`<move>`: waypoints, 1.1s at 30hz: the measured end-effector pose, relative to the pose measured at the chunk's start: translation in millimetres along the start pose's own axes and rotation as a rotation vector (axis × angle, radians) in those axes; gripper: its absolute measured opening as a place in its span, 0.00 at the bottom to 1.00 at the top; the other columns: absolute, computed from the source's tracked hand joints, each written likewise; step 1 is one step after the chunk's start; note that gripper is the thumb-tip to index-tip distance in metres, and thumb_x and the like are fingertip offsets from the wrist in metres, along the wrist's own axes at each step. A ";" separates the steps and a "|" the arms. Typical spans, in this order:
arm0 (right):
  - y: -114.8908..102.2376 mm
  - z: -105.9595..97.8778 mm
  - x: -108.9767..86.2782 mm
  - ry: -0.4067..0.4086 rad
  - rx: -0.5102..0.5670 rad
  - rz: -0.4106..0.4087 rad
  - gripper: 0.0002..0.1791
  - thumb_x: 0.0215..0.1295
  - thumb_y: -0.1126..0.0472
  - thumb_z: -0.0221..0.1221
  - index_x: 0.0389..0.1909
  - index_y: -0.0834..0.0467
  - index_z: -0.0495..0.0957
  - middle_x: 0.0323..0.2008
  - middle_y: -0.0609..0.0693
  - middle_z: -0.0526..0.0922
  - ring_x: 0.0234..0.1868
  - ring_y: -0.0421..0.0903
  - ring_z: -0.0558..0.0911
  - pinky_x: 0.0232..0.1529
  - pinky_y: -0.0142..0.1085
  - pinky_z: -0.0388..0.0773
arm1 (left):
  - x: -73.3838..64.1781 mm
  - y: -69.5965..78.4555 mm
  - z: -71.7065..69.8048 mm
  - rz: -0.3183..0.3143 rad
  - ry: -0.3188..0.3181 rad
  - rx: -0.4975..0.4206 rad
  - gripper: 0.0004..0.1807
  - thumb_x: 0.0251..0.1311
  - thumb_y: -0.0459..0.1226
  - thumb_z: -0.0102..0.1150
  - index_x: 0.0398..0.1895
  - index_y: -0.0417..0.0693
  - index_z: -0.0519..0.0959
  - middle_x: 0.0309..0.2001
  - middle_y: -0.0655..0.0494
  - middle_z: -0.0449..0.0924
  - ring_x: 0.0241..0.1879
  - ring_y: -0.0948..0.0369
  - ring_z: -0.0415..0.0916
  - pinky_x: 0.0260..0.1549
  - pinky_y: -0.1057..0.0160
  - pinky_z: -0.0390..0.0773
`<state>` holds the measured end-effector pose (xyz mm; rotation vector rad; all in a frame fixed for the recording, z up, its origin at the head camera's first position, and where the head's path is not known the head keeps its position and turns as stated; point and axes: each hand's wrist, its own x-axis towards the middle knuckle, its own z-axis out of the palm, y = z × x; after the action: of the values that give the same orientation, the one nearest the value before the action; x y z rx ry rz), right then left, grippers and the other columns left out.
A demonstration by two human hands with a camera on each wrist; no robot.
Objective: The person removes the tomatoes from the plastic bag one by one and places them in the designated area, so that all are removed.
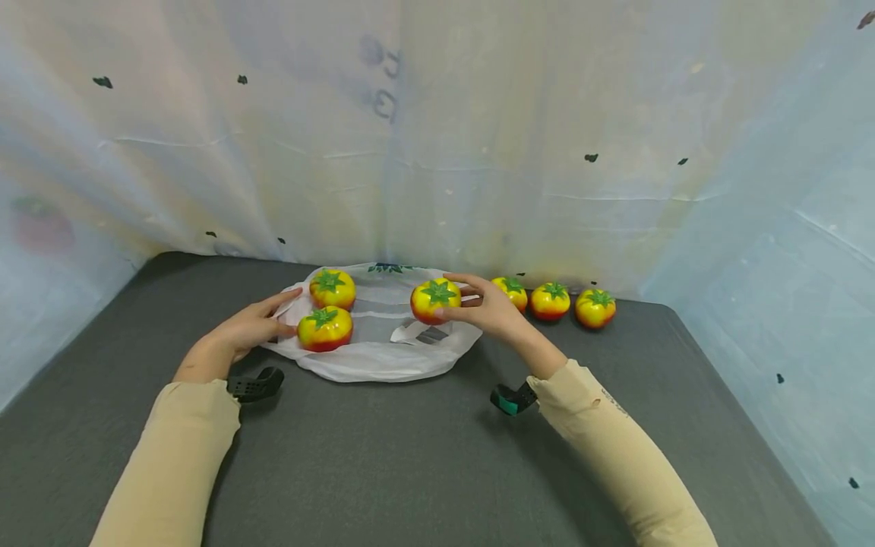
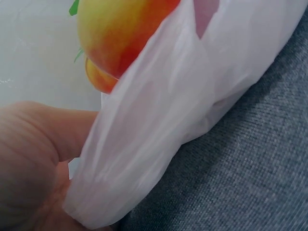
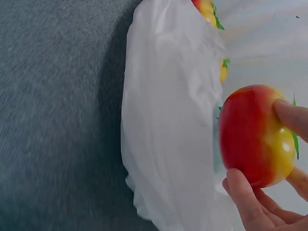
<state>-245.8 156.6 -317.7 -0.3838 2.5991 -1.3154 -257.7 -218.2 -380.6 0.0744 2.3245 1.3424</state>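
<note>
A white plastic bag (image 1: 383, 363) lies with its mouth spread on the dark tabletop. Inside its left part sit two yellow-red tomatoes with green leaf tops, a rear tomato (image 1: 333, 289) and a front tomato (image 1: 325, 330). My left hand (image 1: 249, 327) holds the bag's left edge, thumb close to the front tomato; the plastic (image 2: 139, 125) hides the fingertips in the left wrist view. Over the bag's right part, my right hand (image 1: 495, 308) grips another tomato (image 3: 252, 137) between thumb and fingers. A white label (image 1: 410, 332) shows below it.
Right of the bag stand three more tomatoes in a row along the back: a near one (image 1: 511, 292) partly behind my right hand, a middle one (image 1: 550, 301) and an end one (image 1: 595, 308). A pale sheet (image 1: 478, 152) hangs behind the table (image 1: 396, 471).
</note>
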 end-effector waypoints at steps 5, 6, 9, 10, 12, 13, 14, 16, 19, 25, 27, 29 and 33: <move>1.2 -10.2 -6.7 0.046 0.004 -0.022 0.35 0.58 0.53 0.66 0.67 0.48 0.68 0.68 0.55 0.65 0.66 0.57 0.68 0.61 0.53 0.70 | -1.1 -0.2 -1.3 -0.004 0.004 0.002 0.47 0.63 0.33 0.55 0.77 0.55 0.37 0.74 0.31 0.24 0.72 0.34 0.27 0.66 0.32 0.42; 1.7 -11.9 -7.7 0.058 -0.003 -0.025 0.35 0.57 0.53 0.67 0.67 0.48 0.68 0.68 0.55 0.66 0.66 0.57 0.68 0.61 0.53 0.70 | -1.2 -0.5 -1.4 -0.008 0.006 0.005 0.47 0.63 0.33 0.55 0.77 0.55 0.37 0.74 0.31 0.24 0.72 0.34 0.27 0.66 0.32 0.42; 4.4 -16.4 -9.4 0.088 -0.019 -0.021 0.35 0.57 0.53 0.67 0.66 0.48 0.69 0.67 0.55 0.68 0.65 0.56 0.69 0.61 0.53 0.71 | -1.0 -2.0 -1.8 -0.017 0.013 0.013 0.47 0.63 0.34 0.55 0.77 0.56 0.36 0.74 0.31 0.24 0.72 0.34 0.27 0.66 0.31 0.42; 5.5 -17.8 -9.9 0.091 -0.019 -0.019 0.34 0.57 0.53 0.67 0.66 0.48 0.69 0.67 0.55 0.68 0.65 0.56 0.69 0.60 0.52 0.71 | -1.1 -2.3 -1.7 -0.018 0.014 0.014 0.47 0.63 0.33 0.55 0.77 0.56 0.36 0.74 0.31 0.24 0.72 0.34 0.27 0.66 0.31 0.42; 7.2 -20.4 -11.0 0.098 -0.020 -0.009 0.34 0.57 0.53 0.67 0.66 0.48 0.69 0.66 0.55 0.68 0.65 0.56 0.69 0.60 0.52 0.72 | -1.0 -3.4 -1.9 -0.019 0.013 0.014 0.47 0.63 0.33 0.55 0.77 0.56 0.36 0.74 0.32 0.24 0.72 0.34 0.27 0.66 0.31 0.42; 8.2 -21.8 -11.4 0.098 -0.015 -0.009 0.34 0.57 0.53 0.67 0.66 0.48 0.69 0.66 0.55 0.68 0.65 0.56 0.69 0.60 0.52 0.72 | -1.1 -3.8 -2.2 -0.019 0.012 0.013 0.47 0.63 0.33 0.55 0.77 0.56 0.36 0.74 0.32 0.24 0.72 0.34 0.27 0.66 0.31 0.42; 9.1 -23.3 -12.2 0.098 -0.015 -0.009 0.34 0.57 0.53 0.67 0.67 0.48 0.68 0.66 0.55 0.68 0.65 0.56 0.69 0.60 0.52 0.72 | -1.2 -4.1 -2.4 -0.017 0.011 0.012 0.47 0.63 0.33 0.55 0.77 0.56 0.36 0.74 0.32 0.24 0.72 0.34 0.27 0.66 0.31 0.41; 10.4 -26.6 -13.7 0.097 -0.022 -0.008 0.35 0.58 0.53 0.66 0.67 0.49 0.68 0.66 0.56 0.68 0.65 0.57 0.69 0.60 0.52 0.72 | -1.5 -4.3 -2.6 -0.016 0.009 0.010 0.47 0.63 0.33 0.55 0.77 0.56 0.36 0.74 0.32 0.24 0.72 0.34 0.27 0.66 0.31 0.41; 12.3 -31.9 -15.9 0.100 -0.054 -0.005 0.35 0.58 0.50 0.66 0.67 0.48 0.67 0.67 0.56 0.67 0.66 0.57 0.67 0.60 0.53 0.72 | -2.0 -4.1 -2.8 -0.015 0.012 0.006 0.47 0.63 0.33 0.54 0.77 0.56 0.36 0.74 0.32 0.24 0.72 0.34 0.27 0.66 0.31 0.41; 19.9 -43.5 -24.5 0.117 -0.100 0.025 0.36 0.58 0.49 0.66 0.68 0.48 0.66 0.67 0.56 0.67 0.66 0.58 0.68 0.59 0.53 0.72 | -2.1 -2.4 -0.4 -0.013 0.000 -0.008 0.47 0.63 0.34 0.55 0.77 0.56 0.36 0.74 0.32 0.23 0.72 0.34 0.27 0.66 0.32 0.41; 23.7 -47.3 -28.9 0.121 -0.106 0.041 0.36 0.58 0.49 0.65 0.68 0.49 0.66 0.67 0.57 0.66 0.66 0.58 0.68 0.60 0.53 0.72 | -2.1 -1.1 0.3 -0.009 -0.005 -0.011 0.47 0.62 0.34 0.55 0.77 0.55 0.36 0.74 0.32 0.23 0.72 0.34 0.27 0.66 0.32 0.41; 27.4 -50.8 -33.2 0.123 -0.101 0.050 0.36 0.59 0.49 0.65 0.68 0.49 0.66 0.68 0.57 0.65 0.66 0.58 0.67 0.61 0.53 0.71 | -1.9 -0.1 0.5 -0.005 -0.006 -0.006 0.47 0.62 0.34 0.55 0.77 0.55 0.37 0.74 0.32 0.23 0.72 0.34 0.27 0.66 0.32 0.41; 34.3 -56.4 -39.4 0.136 -0.101 0.064 0.37 0.58 0.47 0.66 0.68 0.50 0.66 0.69 0.58 0.64 0.67 0.59 0.67 0.62 0.53 0.70 | -1.5 0.8 0.0 -0.005 -0.008 -0.005 0.47 0.63 0.34 0.54 0.77 0.54 0.36 0.74 0.32 0.23 0.72 0.33 0.28 0.66 0.32 0.42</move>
<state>-229.9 231.4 -310.2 -0.2322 2.7721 -1.2338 -256.5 -218.2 -379.5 0.0727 2.3135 1.3430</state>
